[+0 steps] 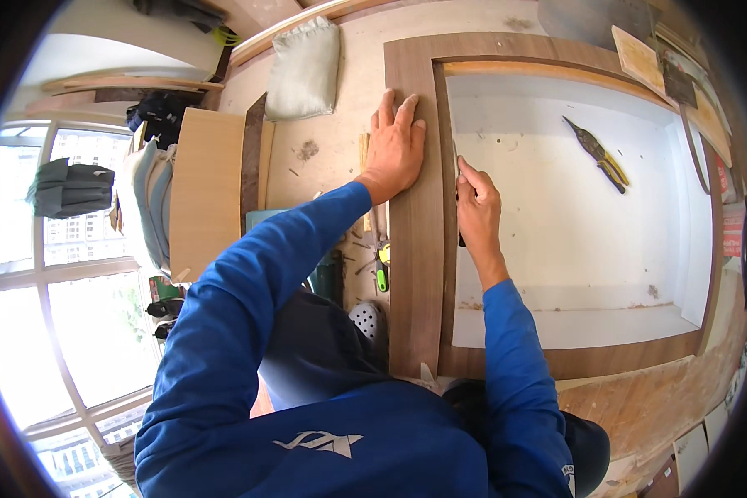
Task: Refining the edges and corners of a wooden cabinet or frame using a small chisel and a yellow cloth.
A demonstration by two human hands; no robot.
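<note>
A wood-grain brown frame [415,249] surrounds a white recessed panel [556,224]. My left hand [396,145] rests flat on the frame's left side near the far end, fingers stretched out and slightly spread. Against the inner edge of that same side, my right hand [479,203] is closed around a slim tool [461,241]. Only a bit of its dark body and a thin tip show, so its kind is unclear. Tin snips [596,153] with yellow and black handles lie on the white panel, right of my right hand.
A grey-beige cushion [303,68] lies at the far left. A green-handled tool [382,274] is on the floor beside the frame, among scattered scraps. Wooden boards [206,195] stand on the left by the windows [100,332]. A pale wood piece [639,62] sits over the frame's far-right corner.
</note>
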